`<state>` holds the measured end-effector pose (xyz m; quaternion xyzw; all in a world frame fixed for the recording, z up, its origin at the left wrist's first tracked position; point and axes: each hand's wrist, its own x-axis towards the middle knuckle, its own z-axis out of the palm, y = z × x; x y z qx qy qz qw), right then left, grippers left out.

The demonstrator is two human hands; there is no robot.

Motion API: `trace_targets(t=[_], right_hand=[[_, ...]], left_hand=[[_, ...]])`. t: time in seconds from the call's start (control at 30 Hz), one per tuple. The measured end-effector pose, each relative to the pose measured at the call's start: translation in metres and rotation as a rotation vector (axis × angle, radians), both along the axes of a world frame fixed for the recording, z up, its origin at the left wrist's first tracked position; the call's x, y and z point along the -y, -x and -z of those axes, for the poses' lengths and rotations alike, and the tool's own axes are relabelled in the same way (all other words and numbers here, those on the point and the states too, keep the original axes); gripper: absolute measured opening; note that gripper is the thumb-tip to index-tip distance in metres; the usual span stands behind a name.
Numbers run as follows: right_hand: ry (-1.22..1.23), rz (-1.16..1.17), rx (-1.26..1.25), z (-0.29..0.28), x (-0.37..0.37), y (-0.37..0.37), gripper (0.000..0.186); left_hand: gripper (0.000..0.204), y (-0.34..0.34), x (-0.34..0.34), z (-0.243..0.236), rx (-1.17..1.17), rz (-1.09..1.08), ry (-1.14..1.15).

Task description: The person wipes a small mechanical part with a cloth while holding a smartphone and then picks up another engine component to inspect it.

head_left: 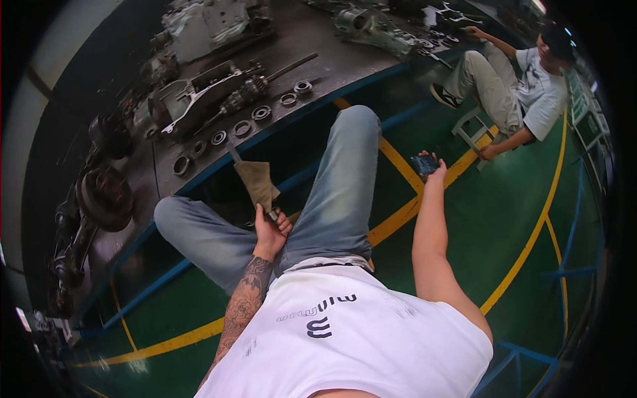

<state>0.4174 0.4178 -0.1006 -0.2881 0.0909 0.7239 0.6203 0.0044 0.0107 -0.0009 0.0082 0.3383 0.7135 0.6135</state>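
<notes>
My left hand [271, 232] is closed low between my thighs around the end of a metal rod or shaft. A tan cloth [255, 180] covers the middle of it, and its bare grey tip [233, 153] sticks out toward the bench edge. What kind of part it is, I cannot tell. Out to the right, at the end of my stretched arm, my right hand [436, 168] grips a smartphone [423, 166] with its screen lit.
Ahead is a dark workbench [156, 162] with a blue edge, bearing a row of bearing rings [243, 128], a gear shaft [242, 94] and an opened gearbox housing [189, 99]. A brake drum [105, 198] lies left. Another person [541, 86] sits at right beside a stool [472, 129].
</notes>
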Motion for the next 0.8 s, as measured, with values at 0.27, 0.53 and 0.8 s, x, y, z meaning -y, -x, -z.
trace_targets(t=[0.27,0.53,0.8], right_hand=[[0.016,0.012,-0.016,-0.013,0.016,0.020,0.041],[-0.022,0.028,-0.101,-0.015,0.021,0.015,0.043],[-0.020,0.007,-0.048,-0.011,0.019,0.018,0.041]], left_hand=[[0.059,0.001,0.004,-0.002,-0.012,-0.026,0.014],[0.059,0.000,0.003,-0.005,-0.016,-0.034,0.020],[0.061,-0.001,0.002,-0.004,-0.018,-0.030,0.028]])
